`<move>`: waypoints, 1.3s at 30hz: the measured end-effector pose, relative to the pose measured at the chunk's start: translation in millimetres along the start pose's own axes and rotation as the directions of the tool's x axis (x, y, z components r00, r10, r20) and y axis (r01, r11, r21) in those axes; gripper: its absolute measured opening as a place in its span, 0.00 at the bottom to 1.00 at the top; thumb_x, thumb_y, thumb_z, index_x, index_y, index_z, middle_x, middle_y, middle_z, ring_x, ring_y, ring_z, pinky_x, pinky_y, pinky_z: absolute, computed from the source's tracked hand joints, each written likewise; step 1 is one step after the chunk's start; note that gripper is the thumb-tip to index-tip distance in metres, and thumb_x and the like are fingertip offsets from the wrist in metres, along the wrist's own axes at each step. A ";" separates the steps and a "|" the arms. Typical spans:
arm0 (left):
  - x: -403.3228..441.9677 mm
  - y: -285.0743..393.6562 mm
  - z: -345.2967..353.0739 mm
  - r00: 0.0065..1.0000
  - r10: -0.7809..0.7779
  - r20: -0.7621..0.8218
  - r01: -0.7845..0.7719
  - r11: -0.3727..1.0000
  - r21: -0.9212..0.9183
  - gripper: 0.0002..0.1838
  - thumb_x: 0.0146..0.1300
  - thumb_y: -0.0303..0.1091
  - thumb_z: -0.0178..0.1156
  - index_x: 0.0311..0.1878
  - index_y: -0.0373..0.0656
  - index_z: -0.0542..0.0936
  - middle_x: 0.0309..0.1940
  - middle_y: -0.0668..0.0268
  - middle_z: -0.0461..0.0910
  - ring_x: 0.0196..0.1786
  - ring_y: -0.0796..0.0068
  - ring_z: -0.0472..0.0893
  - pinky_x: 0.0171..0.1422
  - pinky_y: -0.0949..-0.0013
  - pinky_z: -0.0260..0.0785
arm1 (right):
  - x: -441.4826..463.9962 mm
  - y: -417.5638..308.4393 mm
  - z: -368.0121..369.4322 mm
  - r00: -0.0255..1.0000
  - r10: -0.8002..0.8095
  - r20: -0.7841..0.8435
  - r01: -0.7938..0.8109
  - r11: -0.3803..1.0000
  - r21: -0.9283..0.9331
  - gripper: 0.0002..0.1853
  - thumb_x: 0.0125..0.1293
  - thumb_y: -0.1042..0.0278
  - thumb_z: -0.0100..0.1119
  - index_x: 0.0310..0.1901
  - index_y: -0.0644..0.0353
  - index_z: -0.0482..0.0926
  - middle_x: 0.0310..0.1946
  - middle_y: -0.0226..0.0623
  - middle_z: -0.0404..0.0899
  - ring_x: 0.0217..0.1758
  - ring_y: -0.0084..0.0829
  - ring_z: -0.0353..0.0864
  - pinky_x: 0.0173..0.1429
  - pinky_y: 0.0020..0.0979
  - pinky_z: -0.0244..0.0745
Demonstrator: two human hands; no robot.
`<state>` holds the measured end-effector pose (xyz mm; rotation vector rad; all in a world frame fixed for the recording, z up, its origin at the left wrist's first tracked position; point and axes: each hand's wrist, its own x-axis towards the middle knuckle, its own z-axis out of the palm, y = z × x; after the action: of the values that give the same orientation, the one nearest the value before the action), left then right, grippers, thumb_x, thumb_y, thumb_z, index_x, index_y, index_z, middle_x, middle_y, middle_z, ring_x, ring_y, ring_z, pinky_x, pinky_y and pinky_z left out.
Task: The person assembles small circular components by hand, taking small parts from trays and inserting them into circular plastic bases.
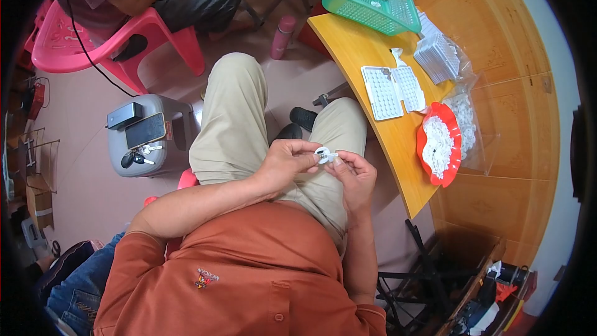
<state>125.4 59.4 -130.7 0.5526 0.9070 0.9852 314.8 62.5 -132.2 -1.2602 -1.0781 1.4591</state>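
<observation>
Over my lap, my left hand (288,163) pinches a small round white plastic part (323,154) with a dark spot in it, between thumb and fingertips. From the other side, my right hand (356,177) is closed on a narrow white piece at the round part's edge. Whether the two pieces are joined I cannot tell. To the right on the yellow table (407,183) lie a white tray with rows of round cells (382,93) and a second white tray (409,89). A red scalloped dish (452,177) holds many small white pieces (437,146).
A green basket (373,17) of white parts stands at the table's far end, near stacked white trays (436,56). Left, a grey stool (118,155) carries a phone (145,130), a box and keys. Another person sits on a pink chair (62,40); a pink bottle (283,37) stands on the floor.
</observation>
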 end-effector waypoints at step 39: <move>0.7 -3.9 -0.7 0.995 0.095 0.022 -0.097 0.990 0.099 0.14 0.65 0.25 0.63 0.52 0.30 0.82 0.35 0.67 0.83 0.36 0.84 0.78 0.42 0.79 0.71 | -8.1 0.1 27.9 0.989 -0.093 -0.115 0.065 0.971 -0.230 0.10 0.67 0.78 0.62 0.47 0.74 0.82 0.36 0.37 0.85 0.36 0.19 0.83 0.41 0.20 0.77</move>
<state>126.9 58.2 -134.3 0.6937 0.9248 1.0239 287.7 53.0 -127.8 -1.4305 -1.2208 1.2057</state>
